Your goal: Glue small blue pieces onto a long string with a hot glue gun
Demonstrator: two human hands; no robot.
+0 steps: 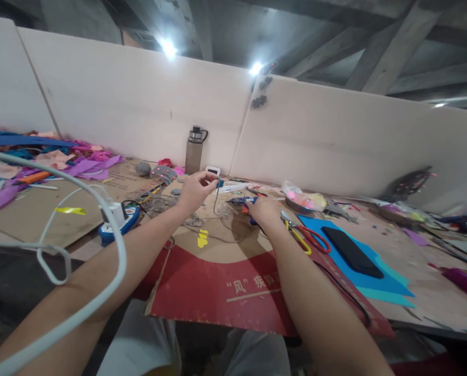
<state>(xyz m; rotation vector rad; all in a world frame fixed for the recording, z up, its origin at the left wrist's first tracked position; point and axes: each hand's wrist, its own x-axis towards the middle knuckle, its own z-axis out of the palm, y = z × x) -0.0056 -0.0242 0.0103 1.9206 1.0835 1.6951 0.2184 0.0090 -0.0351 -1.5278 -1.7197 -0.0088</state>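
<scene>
My left hand [195, 189] is raised over the cardboard sheet [218, 277], its fingers pinched on a small blue piece [220, 183] with a thin thread or wire hanging from it. My right hand [263, 211] lies lower and to the right, closed round a blue-handled tool [241, 200] whose tip points left toward the pinched piece. What the tool is exactly I cannot make out. Both forearms reach in from the bottom of the view.
Red-and-yellow scissors [310, 238] and a black phone [351, 251] on blue foam sheets [378, 277] lie right of my hands. A grey bottle [194, 150] stands at the back wall. Coloured fabric scraps [41, 162] pile at left, beside a power strip [118, 219] and white cable [80, 292].
</scene>
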